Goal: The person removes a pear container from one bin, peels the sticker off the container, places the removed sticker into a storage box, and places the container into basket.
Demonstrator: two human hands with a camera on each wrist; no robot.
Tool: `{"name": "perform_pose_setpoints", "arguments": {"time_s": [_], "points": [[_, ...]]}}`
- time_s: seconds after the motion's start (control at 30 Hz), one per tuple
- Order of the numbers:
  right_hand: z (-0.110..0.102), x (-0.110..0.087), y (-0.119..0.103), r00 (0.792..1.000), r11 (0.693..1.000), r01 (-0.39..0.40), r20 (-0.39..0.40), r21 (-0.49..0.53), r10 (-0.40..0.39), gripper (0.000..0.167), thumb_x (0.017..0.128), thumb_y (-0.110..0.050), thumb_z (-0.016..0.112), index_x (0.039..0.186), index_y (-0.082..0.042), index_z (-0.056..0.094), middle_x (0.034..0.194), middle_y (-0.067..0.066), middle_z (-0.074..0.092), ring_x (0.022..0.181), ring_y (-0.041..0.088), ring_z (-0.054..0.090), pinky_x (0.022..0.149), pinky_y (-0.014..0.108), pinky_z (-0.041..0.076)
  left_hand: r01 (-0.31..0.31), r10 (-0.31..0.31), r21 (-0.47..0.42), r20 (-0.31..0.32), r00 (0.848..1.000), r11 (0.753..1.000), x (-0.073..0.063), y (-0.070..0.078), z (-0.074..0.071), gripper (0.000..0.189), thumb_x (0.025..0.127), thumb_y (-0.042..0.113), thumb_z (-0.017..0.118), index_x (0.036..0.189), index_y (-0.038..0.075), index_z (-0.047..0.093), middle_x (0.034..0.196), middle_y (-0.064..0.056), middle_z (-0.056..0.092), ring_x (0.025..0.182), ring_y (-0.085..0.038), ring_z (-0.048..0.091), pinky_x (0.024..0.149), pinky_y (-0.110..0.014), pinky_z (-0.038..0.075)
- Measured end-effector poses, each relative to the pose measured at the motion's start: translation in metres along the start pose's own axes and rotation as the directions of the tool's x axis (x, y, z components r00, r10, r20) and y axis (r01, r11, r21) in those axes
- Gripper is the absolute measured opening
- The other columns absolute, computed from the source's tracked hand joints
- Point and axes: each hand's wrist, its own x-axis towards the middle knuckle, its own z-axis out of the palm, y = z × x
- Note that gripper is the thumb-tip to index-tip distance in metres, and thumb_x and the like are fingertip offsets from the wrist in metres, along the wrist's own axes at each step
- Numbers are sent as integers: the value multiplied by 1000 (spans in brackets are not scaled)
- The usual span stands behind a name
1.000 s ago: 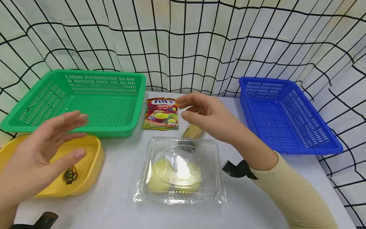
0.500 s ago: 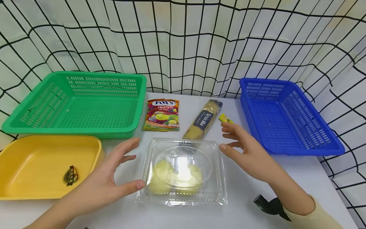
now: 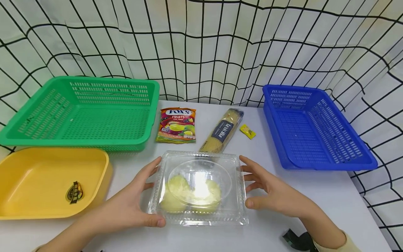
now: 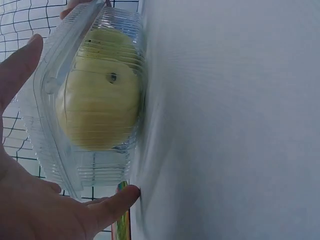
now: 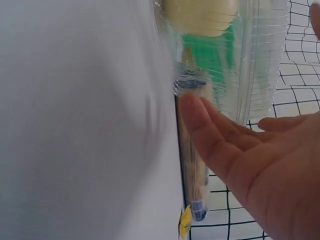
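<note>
A clear plastic clamshell box (image 3: 229,210) sits closed on the white table, with pale yellow-green round fruits (image 3: 174,197) inside; glare covers part of its lid. My left hand (image 3: 132,203) is at the box's left side, thumb near the front left corner and fingers along the side. On the opposite side, my right hand (image 3: 274,192) has its fingers and thumb against or very near the box's edge. Fingers of both hands look extended, not wrapped round the box. The left wrist view shows one fruit (image 4: 100,102) through the ribbed wall.
Behind the box lie a Fox's candy bag (image 3: 177,126), a long "la skilla" packet (image 3: 221,131) and a small yellow sachet (image 3: 247,131). A green basket (image 3: 138,140) and yellow tray (image 3: 104,182) stand left, a blue basket (image 3: 288,161) right. Black wire mesh encloses the table.
Both hands have come to the box's sides, the left moving right from over the yellow tray, the right drawing back from above the long packet. The box stays in place.
</note>
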Motion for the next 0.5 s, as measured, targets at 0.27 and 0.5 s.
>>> {"name": "perform_pose_setpoints", "arguments": {"time_s": [0.27,0.5], "points": [[4,-2,3,994,999,-32,107,40,27,139,84,-29,98,177,-29,-5,173,17,32,138,35,56,111,36,52,45,-44,-11,23,999,999,0,-8,0,142,78,36,102,176,36,-1,181,-9,14,149,-50,46,113,-31,46],[11,-2,3,993,997,-75,95,2,74,142,84,-19,98,176,-36,-8,171,20,35,130,37,60,108,36,55,31,-25,-122,49,998,992,1,-9,2,140,80,26,101,177,34,0,181,-17,13,146,-57,46,103,-27,55]]}}
